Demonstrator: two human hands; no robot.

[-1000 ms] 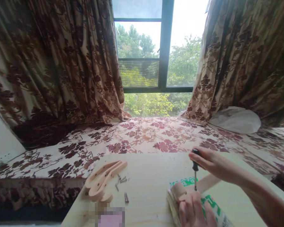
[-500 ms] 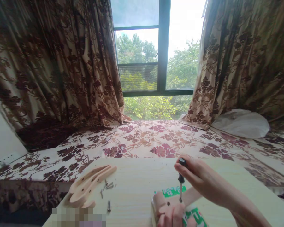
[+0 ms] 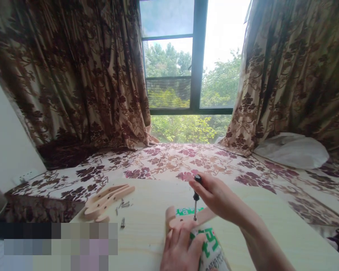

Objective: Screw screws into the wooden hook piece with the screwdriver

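My right hand [image 3: 211,192] is wrapped round the black handle of a screwdriver [image 3: 196,196], which stands nearly upright. Its tip meets a pale wooden piece [image 3: 182,221] with a curved end and a dark hole. My left hand [image 3: 182,244] grips that piece from the near side, fingers bent over it. Under the piece lies a white package with green print [image 3: 210,241], partly covered by my left hand. Several similar wooden pieces [image 3: 110,201] with dark holes are to the left, and loose screws [image 3: 122,223] lie beside them.
All this is on a pale wooden tabletop [image 3: 147,226]. Behind it runs a flower-patterned ledge cover [image 3: 164,162] below a window [image 3: 196,75], with patterned curtains [image 3: 107,75] on both sides. A white bag-like bundle [image 3: 293,150] rests at the right. Blurred blocks hide the lower left.
The view has tilted down and shifted, so more of my left hand and the package shows. Both hands and the screwdriver appear further left and higher; the grips look the same.
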